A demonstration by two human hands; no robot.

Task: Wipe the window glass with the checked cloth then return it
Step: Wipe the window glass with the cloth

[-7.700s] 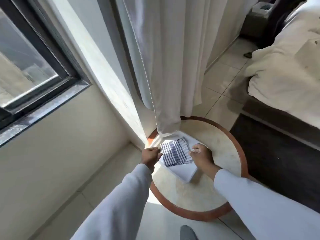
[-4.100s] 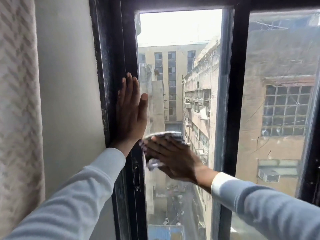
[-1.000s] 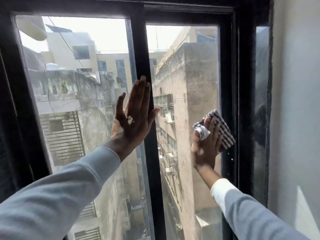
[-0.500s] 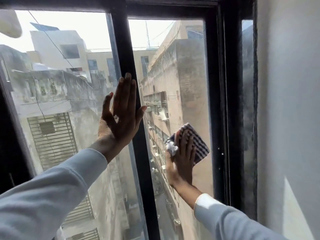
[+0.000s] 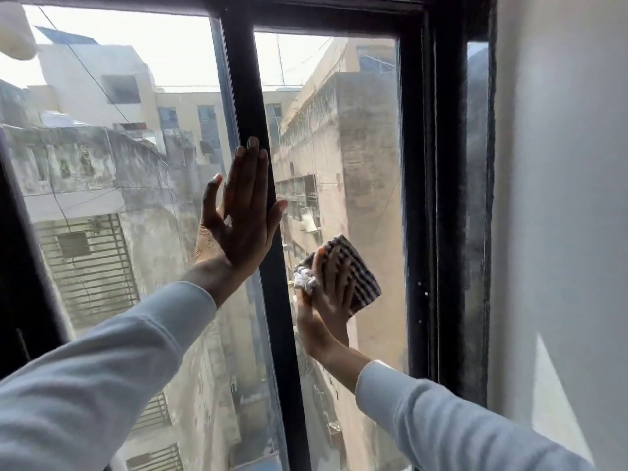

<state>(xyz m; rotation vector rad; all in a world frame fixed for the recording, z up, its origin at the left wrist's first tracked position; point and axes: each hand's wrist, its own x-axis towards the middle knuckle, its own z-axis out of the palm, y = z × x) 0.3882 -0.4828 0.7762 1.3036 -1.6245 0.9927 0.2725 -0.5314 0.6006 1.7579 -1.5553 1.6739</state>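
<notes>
At the far left a dark frame edge (image 5: 20, 266) borders the left pane (image 5: 112, 185), which shows pale buildings through a hazy film. The left hand (image 5: 238, 219) is next: it lies flat and open, fingers together and pointing up, thumb spread, with the palm partly on the left pane and the fingers over the black centre bar (image 5: 268, 232). It holds nothing and looks to be bracing the person.

Right of the bar is the right pane (image 5: 370, 158), the window glass being worked on. The right hand (image 5: 326, 297) presses the checked cloth (image 5: 360, 283) flat against it at about mid-height, near the bar, with its fingers spread over the folded cloth and a bunched white corner poking out by the thumb. The cloth is pinned between palm and glass rather than pinched, so wiping looks to be under way, with the return of the cloth not yet done. Further right come the black side frame (image 5: 441, 198) and the white wall (image 5: 560, 198).

2 risks stand out. The cloth could slip out from under the flat palm on a fast stroke, since no finger curls round it. The bracing hand could leave fresh smears on the left pane, and the strips beside both frames could be missed if the strokes stay short.
</notes>
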